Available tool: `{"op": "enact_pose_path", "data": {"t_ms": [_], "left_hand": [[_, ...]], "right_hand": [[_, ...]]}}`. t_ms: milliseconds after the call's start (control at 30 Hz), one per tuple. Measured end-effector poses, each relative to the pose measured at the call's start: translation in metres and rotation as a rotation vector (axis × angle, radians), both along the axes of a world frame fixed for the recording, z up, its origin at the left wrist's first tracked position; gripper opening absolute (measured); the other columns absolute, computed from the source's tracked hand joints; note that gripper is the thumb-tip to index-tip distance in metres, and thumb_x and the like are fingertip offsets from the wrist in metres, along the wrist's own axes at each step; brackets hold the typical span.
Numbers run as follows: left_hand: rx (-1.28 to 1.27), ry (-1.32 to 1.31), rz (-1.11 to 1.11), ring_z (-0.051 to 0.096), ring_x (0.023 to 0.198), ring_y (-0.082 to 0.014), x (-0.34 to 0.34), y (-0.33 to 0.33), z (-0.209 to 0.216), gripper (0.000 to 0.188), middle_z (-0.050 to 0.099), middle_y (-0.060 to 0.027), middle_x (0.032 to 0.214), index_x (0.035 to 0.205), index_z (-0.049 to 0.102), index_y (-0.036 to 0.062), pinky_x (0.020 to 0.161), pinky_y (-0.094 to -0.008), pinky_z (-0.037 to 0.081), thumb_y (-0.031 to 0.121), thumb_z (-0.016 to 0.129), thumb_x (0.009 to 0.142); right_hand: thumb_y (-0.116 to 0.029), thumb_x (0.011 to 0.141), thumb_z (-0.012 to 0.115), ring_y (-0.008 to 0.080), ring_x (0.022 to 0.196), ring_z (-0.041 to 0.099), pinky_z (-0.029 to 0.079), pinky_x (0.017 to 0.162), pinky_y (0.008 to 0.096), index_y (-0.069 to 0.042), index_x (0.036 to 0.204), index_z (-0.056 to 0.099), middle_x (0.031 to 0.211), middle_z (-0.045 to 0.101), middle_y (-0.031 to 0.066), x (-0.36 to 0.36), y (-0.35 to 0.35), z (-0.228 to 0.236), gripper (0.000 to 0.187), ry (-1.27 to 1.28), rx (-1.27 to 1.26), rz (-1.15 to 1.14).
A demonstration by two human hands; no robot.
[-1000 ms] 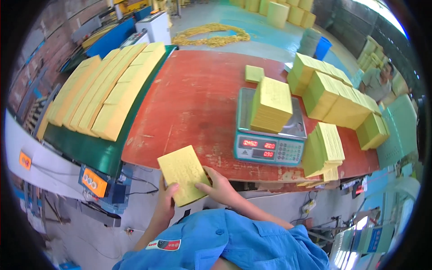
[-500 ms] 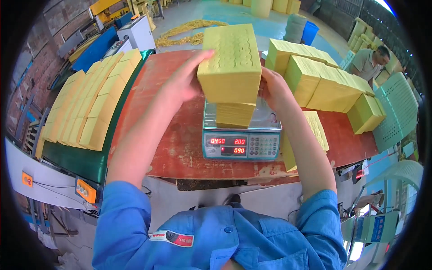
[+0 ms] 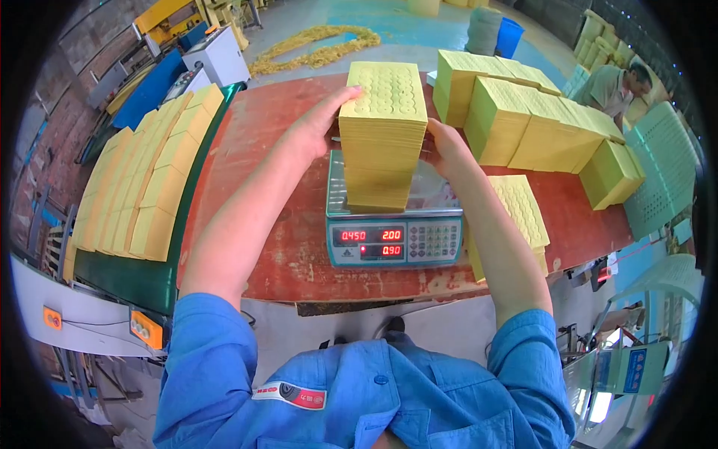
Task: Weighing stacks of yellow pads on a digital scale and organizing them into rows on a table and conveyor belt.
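Note:
A tall stack of yellow embossed paper point(image 3: 380, 150) stands upright on the metal pan of a digital scale point(image 3: 437, 254), whose red display is lit. My left hand point(image 3: 315, 129) grips the stack's upper left side, its thumb on the top edge. Against the upper right side presses my right hand point(image 3: 449, 147), its fingertips partly hidden behind the paper. The lower part of the stack sits squarely under the part between my hands. Beside the scale, under my right forearm, lies another block of yellow paper point(image 3: 520, 209).
Rows of yellow paper blocks point(image 3: 538, 123) stand at the back right of the red table point(image 3: 262, 150). More blocks point(image 3: 153, 187) line the green belt point(image 3: 123, 280) at left. A person point(image 3: 617, 90) is at far right, beyond a perforated pale green panel point(image 3: 662, 168).
My hands have lowered the upper bundle onto the shorter stack on the scale, and the two now line up as one tall stack. The view has shifted slightly.

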State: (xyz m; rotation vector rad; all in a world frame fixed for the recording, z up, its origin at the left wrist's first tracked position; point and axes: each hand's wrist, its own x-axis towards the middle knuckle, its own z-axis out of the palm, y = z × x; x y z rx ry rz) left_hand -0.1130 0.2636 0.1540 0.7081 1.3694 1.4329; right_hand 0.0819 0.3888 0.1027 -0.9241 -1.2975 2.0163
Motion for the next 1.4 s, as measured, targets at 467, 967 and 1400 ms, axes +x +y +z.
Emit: {"op": "enact_pose_path", "data": {"t_ms": [467,967,1400], "left_hand": [[0.053,0.032,0.078,0.054,0.115,-0.0202,0.012,-0.011,-0.012,0.075,0.056,-0.0081,0.133,0.136,0.055,0.0124,0.092,-0.0344,0.042,0.068,0.06,0.086],[0.255,-0.299,0.256,0.053,0.123,-0.0191,0.041,0.039,-0.101,0.073,0.053,-0.007,0.138,0.142,0.046,0.0087,0.103,-0.0359,0.043,0.066,0.035,0.098],[0.274,-0.209,0.198,0.052,0.127,-0.0268,0.049,-0.082,-0.109,0.058,0.05,-0.0174,0.141,0.142,0.042,0.0008,0.106,-0.0435,0.041,0.045,0.039,0.104]], "right_hand": [[-0.031,0.096,0.054,0.0126,0.076,0.059,0.045,0.071,0.0266,-0.006,0.107,0.069,0.091,0.066,0.0002,-0.005,-0.002,-0.022,0.031,-0.058,0.215,-0.057],[-0.048,0.094,0.056,0.02,0.103,0.061,0.051,0.087,0.0368,-0.003,0.129,0.058,0.119,0.063,0.0111,-0.036,0.022,-0.052,0.057,0.251,0.104,-0.094],[-0.027,0.1,0.052,0.0197,0.123,0.054,0.036,0.106,0.0371,0.002,0.125,0.06,0.128,0.061,0.0112,0.049,-0.081,-0.086,0.038,0.258,0.29,-0.382]]}}
